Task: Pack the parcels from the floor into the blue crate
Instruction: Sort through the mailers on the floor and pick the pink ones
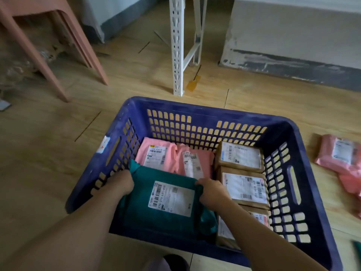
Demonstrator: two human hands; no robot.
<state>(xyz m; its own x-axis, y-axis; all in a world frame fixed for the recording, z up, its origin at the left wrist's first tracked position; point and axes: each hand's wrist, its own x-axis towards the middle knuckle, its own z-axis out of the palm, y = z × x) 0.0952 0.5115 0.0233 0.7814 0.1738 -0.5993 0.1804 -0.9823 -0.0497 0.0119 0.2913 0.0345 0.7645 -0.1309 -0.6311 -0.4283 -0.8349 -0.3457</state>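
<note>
The blue crate stands on the wooden floor in front of me. Inside it, a teal parcel with a white label lies at the near left. My left hand grips its left edge and my right hand grips its right edge. Behind it lie two pink parcels. Along the crate's right side sit three brown parcels, the nearest partly hidden by my right arm. More pink parcels lie on the floor to the right of the crate.
A pink stool stands at the far left. A white slotted shelf leg rises just behind the crate, with a yellow tag on the floor beside it. A wall runs at the back right. A green edge shows at the bottom right.
</note>
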